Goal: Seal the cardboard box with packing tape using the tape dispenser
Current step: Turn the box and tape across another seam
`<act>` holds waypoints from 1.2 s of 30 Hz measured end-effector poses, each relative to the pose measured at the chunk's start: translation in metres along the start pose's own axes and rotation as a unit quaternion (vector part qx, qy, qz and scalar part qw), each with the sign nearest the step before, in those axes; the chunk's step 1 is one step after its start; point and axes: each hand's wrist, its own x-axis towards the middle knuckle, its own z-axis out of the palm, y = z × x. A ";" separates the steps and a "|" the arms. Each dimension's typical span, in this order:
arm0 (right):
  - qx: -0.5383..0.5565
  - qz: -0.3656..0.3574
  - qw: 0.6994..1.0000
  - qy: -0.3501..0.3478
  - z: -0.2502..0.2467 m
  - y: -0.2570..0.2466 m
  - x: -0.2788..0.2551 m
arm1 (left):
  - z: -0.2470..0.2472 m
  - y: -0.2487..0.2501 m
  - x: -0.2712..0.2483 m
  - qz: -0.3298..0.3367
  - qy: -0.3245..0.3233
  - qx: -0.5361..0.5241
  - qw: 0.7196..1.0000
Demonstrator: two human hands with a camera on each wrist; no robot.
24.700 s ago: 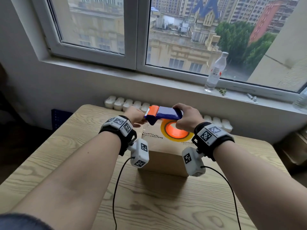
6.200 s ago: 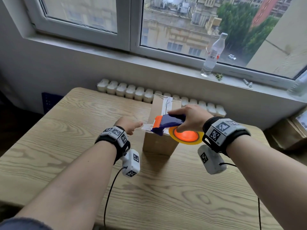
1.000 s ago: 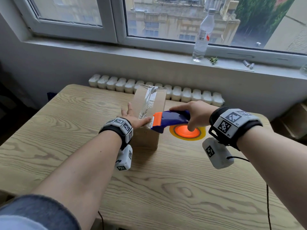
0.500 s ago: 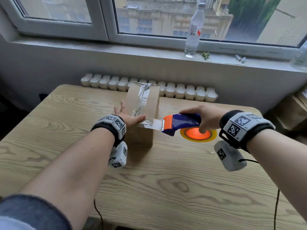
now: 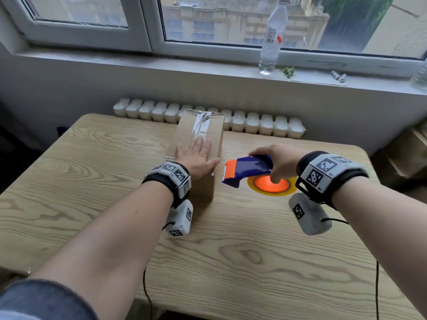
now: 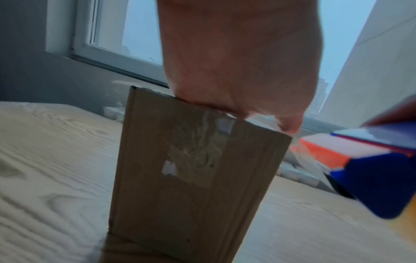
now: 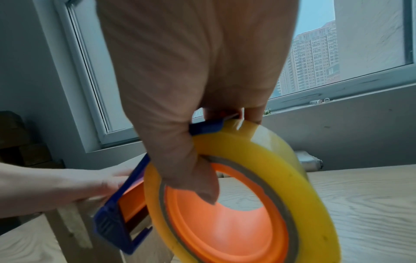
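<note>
Box (image 5: 203,188) under flat left hand (image 5: 196,155) (dispenser (image 5: 247,169) in right hand (image 5: 277,160), just beside).

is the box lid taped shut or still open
Taped shut: a clear tape strip runs along the top of the cardboard box, and the left hand lies flat on it.

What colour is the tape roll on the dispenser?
Yellow, around an orange hub: tape roll, clearest in the right wrist view.
</note>
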 end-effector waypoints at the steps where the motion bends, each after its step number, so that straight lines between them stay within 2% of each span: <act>1: 0.006 0.002 1.000 0.003 0.001 0.001 0.000 | 0.002 0.002 0.001 -0.002 -0.004 0.012 1.000; 4: 0.022 0.005 1.000 0.004 0.006 0.004 0.000 | 0.004 0.007 0.003 0.004 0.005 0.030 1.000; 10: 0.026 0.018 1.000 0.000 0.016 0.011 -0.002 | 0.005 0.019 0.011 0.071 0.027 0.045 0.996; 17: 0.053 0.014 0.998 0.032 0.025 0.026 -0.010 | 0.004 0.009 0.013 0.050 0.010 0.003 0.999; 36: 0.071 0.027 0.997 0.034 0.043 0.045 -0.013 | 0.005 0.005 0.012 0.048 0.007 -0.027 0.998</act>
